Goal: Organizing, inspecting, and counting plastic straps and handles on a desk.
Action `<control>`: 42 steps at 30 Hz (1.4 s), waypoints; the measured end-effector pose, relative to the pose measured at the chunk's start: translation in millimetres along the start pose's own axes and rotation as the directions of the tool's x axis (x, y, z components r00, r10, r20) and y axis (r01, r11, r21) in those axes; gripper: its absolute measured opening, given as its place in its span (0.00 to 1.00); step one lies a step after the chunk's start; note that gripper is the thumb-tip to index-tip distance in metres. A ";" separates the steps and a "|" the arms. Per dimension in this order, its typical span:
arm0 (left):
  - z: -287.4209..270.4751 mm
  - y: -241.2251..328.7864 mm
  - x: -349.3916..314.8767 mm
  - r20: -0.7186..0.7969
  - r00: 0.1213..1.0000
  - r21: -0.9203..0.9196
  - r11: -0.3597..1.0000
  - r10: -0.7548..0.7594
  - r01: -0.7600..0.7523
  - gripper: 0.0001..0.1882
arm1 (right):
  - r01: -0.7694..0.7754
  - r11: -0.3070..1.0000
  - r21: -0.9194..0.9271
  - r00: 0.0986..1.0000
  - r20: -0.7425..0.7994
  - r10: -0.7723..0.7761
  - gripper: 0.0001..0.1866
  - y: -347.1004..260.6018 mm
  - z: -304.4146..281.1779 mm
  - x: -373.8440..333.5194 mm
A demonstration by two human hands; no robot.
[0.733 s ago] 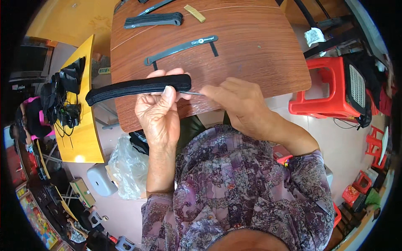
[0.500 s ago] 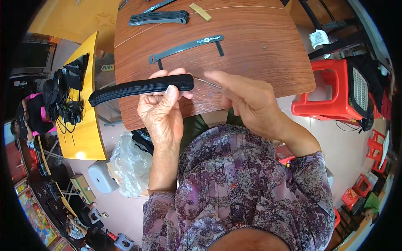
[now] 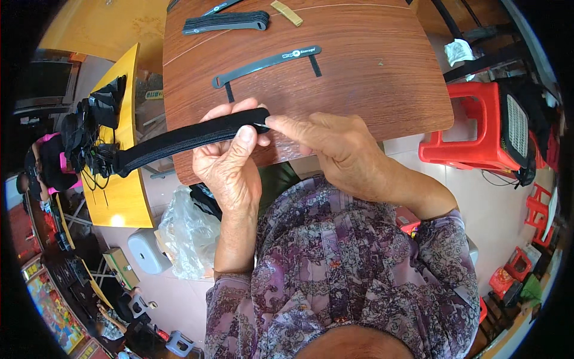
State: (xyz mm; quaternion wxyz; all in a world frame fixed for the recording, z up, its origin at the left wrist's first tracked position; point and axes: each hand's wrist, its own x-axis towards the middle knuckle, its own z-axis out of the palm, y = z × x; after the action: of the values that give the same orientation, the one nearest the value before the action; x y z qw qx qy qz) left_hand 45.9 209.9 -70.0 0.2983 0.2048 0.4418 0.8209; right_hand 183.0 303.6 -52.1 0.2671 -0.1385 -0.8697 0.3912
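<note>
My left hand [image 3: 229,170] is closed around a bundle of black fabric straps [image 3: 185,139], thumb in front and fingers behind. The bundle's far end hangs out to the left, past the table edge. At its right end, my right hand [image 3: 350,149] pinches a thin metal tool [image 3: 259,124]; only a short bright tip shows against the black fabric, and its kind cannot be made out. Beyond my hands, a grey strap [image 3: 266,67] with a slotted end lies on the table, with a short black strip [image 3: 229,91] and another black strip [image 3: 315,66] sticking out from under it.
Farther back on the brown wooden table [image 3: 382,90] are a stack of grey-black straps [image 3: 226,22] and a flat yellowish piece [image 3: 287,13]. A yellow table [image 3: 122,197] with black cords stands left. A red stool [image 3: 466,125] stands right. A clear plastic bag [image 3: 190,233] sits below left.
My right hand has moved left, bringing the metal tool's tip onto the bundle's right end. My left hand and the bundle have shifted slightly left, and the bundle's left end has dropped lower.
</note>
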 end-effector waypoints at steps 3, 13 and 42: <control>-11.3 0.5 3.5 0.044 0.999 -0.054 0.998 0.012 -0.010 0.18 | 0.005 0.995 0.104 1.000 -0.031 -0.001 0.30 -3.2 -1.9 5.5; -12.6 3.2 6.3 -0.007 0.999 -0.130 0.991 -0.037 0.036 0.16 | -0.006 0.999 0.038 1.000 0.005 0.006 0.28 -3.9 -0.1 7.3; -10.4 3.5 3.5 -0.042 0.999 -0.022 1.000 0.014 -0.015 0.21 | -0.017 0.995 0.096 0.998 0.059 0.011 0.26 -5.0 -2.8 13.5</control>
State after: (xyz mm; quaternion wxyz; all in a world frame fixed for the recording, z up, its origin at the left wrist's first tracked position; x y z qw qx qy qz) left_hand 36.0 204.5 -72.3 0.2854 0.1875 0.4371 0.8321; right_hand 173.4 308.1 -42.0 0.2453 -0.1201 -0.8562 0.4386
